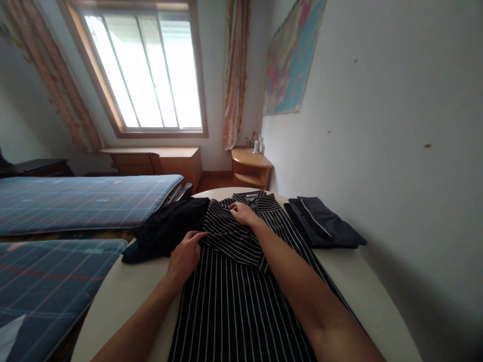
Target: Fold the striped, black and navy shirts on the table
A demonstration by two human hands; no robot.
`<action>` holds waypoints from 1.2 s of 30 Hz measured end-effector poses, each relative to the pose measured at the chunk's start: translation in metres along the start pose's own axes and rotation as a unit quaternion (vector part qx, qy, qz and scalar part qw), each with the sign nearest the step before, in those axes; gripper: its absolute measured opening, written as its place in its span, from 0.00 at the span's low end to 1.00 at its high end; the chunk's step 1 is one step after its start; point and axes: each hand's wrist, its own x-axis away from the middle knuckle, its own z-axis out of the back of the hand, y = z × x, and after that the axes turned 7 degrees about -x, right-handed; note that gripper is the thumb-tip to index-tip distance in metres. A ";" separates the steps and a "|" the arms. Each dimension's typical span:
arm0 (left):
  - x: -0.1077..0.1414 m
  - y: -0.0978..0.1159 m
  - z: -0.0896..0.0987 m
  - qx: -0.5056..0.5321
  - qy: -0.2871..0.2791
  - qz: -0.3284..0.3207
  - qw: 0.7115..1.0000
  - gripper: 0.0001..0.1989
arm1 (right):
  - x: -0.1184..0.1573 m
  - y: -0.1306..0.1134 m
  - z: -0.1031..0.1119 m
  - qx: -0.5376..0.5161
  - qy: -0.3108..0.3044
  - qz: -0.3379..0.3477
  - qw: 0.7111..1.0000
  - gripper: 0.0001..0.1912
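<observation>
A black shirt with white stripes (pixel 234 301) lies spread on the round cream table (pixel 124 296), its collar at the far end. One sleeve is folded across the upper front, its stripes slanting over the body. My left hand (pixel 185 257) is closed at the left edge of that folded sleeve, with fingers and thumb together on the cloth. Over the upper part, just below the collar, my right hand (pixel 244 214) bends its fingers onto the fabric and seems to pinch it. My right forearm crosses the shirt and hides part of its right side.
Dark crumpled clothing (pixel 169 226) lies left of the shirt. A stack of folded dark garments (pixel 320 223) sits at the right, near the white wall (pixel 396 166). Beds with blue plaid mattresses (pixel 86 203) stand left. A wooden corner shelf (pixel 251 158) and a desk (pixel 181 161) are behind.
</observation>
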 end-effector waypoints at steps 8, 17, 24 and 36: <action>-0.006 0.001 -0.001 -0.002 0.011 0.048 0.999 0.15 | -0.050 -0.014 -0.037 -0.031 -0.015 0.006 0.999 0.21; -0.008 0.006 -0.008 -0.008 -0.001 0.063 0.998 0.08 | -0.079 -0.023 -0.057 -0.050 -0.015 0.025 0.998 0.22; -0.009 0.003 -0.015 0.053 0.051 0.051 0.996 0.14 | -0.085 -0.039 -0.063 -0.022 0.000 0.054 0.998 0.25; -0.013 -0.006 -0.027 0.102 0.088 0.045 0.990 0.18 | -0.022 -0.002 -0.016 0.114 -0.033 0.068 0.991 0.22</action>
